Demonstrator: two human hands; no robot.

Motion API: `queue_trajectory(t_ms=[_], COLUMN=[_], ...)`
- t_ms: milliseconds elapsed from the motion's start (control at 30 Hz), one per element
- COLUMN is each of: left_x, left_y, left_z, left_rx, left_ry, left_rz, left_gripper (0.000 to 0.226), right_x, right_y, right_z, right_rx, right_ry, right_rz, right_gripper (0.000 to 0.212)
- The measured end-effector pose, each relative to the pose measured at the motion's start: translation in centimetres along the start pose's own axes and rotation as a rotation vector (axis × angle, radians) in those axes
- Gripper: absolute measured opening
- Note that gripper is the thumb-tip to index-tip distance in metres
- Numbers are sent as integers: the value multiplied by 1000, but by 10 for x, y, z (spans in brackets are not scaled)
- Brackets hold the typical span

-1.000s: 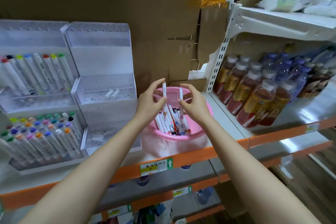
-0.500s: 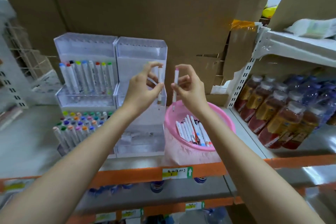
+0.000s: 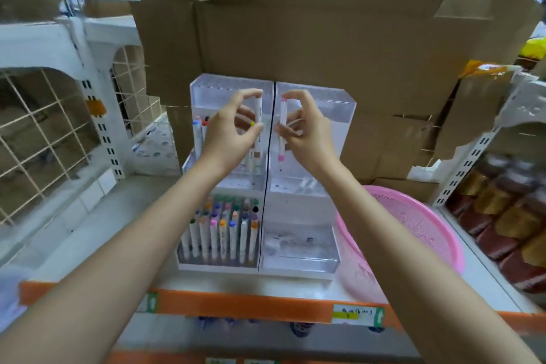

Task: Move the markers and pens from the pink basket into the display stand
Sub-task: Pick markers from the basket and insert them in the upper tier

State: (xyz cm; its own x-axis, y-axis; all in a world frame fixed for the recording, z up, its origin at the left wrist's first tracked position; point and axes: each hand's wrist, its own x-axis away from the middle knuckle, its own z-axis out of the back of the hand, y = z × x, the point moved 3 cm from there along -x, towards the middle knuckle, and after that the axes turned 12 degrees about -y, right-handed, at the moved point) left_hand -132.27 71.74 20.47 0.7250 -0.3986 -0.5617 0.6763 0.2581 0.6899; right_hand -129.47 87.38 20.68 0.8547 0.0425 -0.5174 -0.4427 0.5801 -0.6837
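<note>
My left hand (image 3: 233, 130) pinches an upright white marker (image 3: 258, 115) with a brown lower cap, in front of the left display stand (image 3: 230, 89). My right hand (image 3: 304, 130) pinches a white marker with pink caps (image 3: 282, 139), held upright before the right display stand (image 3: 325, 103). The left stand's bottom tier holds several coloured markers (image 3: 220, 230); its middle tier holds a few more behind my left hand. The right stand's tiers look almost empty. The pink basket (image 3: 425, 230) sits to the right of the stands, its contents hidden by my right forearm.
Cardboard boxes (image 3: 295, 38) rise behind the stands. Bottled drinks (image 3: 508, 216) fill the shelf at the right. A white wire-grid rack (image 3: 44, 133) stands at the left. An orange shelf edge (image 3: 251, 304) with a price label runs along the front.
Both hands lifted a marker each out of the pink basket and carried them up and left to the display stands. The view swung left, so the basket now lies at the right.
</note>
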Motion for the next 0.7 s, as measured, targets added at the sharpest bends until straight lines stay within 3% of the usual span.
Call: queue_trajectory(t_ms=[467,700], left_x=[-16,-17], left_y=[-42,-55], left_z=[62,67], left_rx=[-41,-29], left_ry=[9,-33], left_rz=[-99,-199], left_gripper=[44,45], right_x=[-41,-41], right_y=[-21,-23], right_z=[-64,-89], right_rx=[-67,58], right_ry=[120,212], right_rz=[13,53], right_gripper=[39,33])
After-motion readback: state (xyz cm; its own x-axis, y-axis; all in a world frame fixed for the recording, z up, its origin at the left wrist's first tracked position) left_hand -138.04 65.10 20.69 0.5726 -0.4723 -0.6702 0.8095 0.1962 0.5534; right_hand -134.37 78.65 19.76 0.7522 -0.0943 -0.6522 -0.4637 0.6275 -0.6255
